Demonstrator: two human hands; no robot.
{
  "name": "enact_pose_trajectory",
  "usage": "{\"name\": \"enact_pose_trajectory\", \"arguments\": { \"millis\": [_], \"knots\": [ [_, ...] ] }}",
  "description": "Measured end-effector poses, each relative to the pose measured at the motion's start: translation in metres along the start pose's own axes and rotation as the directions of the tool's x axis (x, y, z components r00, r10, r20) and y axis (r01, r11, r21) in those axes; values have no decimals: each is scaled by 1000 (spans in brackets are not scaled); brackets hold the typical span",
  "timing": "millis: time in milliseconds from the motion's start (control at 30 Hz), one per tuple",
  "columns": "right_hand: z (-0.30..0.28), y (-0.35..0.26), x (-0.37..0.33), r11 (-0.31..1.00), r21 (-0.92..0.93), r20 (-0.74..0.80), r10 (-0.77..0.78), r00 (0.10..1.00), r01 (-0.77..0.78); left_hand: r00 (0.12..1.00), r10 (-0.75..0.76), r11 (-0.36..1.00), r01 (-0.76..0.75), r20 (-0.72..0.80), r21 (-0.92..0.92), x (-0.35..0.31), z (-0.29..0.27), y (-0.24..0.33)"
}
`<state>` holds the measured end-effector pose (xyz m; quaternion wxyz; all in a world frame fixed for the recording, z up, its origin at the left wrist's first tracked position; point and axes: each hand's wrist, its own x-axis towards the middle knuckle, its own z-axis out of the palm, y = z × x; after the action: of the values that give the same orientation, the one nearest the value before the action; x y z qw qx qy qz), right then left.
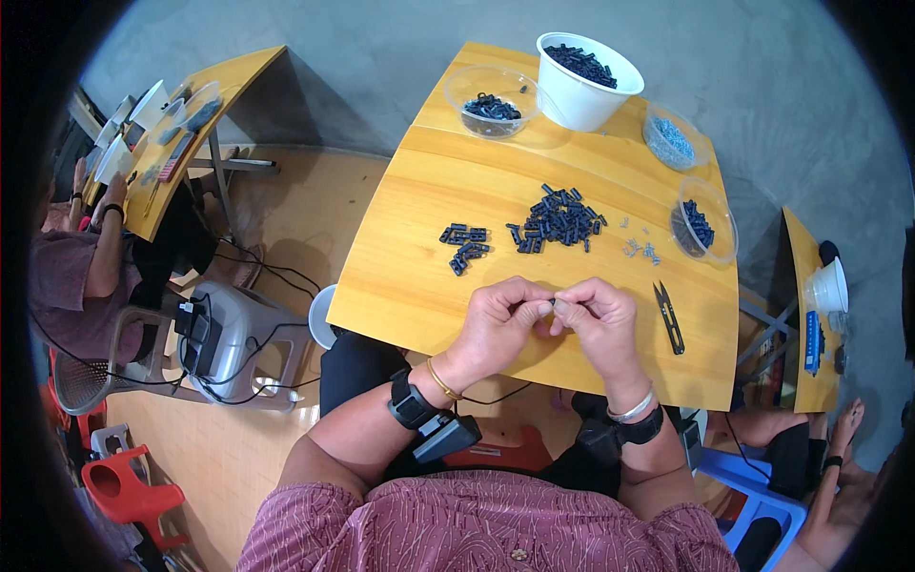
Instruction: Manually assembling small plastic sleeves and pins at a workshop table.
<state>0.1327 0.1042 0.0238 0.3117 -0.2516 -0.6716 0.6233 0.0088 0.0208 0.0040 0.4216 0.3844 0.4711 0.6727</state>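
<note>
Both bare hands meet above the near part of a yellow wooden surface (386, 286). The left hand (503, 313) and the right hand (600, 319) have their fingers drawn in and pinched together, thumb against forefinger, around a small dark piece (554, 301) that sits at the meeting fingertips and is mostly hidden by them, so its shape cannot be told. A gold-coloured bangle (442, 378) rings the left wrist and a silver-coloured bangle (632, 408) the right.

Beyond the hands lies a loose heap of small black oblong pieces (562, 219), with a smaller group of black pieces (464, 246) apart on its left. To the heap's right are scattered small pale bits (646, 252). Near the right hand, a pair of black thread snips (670, 319) lies with its points facing away from the person.

Toward the far edge stand a clear round bowl (455, 102) with dark pieces and a white round tub (570, 110) full of black ones. Along the right side are a clear bowl of light blue bits (670, 145) and another clear bowl (727, 234) holding dark blue-black pieces
</note>
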Motion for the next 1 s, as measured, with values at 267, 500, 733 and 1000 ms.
{"name": "enact_pose_trajectory", "arguments": {
  "millis": [267, 500, 733, 1000],
  "knots": [
    [-16, -11, 3, 996, -73, -21, 57, 998, -58, 998, -64, 997, 64, -5, -39, 3, -5, -2],
    [-14, -10, 2, 973, -229, 52, 30, 998, -18, 997, -75, 997, 75, 25, -24, 4, -3, 0],
    [-11, -10, 1, 958, -287, 68, -8, 998, 27, 994, -109, 983, 105, -20, -150, 4, -7, -2],
    [-9, -16, 0, 954, -299, 113, 17, 993, 17, 990, -141, 950, 132, -12, -285, 3, -10, 4]
  ]
}}
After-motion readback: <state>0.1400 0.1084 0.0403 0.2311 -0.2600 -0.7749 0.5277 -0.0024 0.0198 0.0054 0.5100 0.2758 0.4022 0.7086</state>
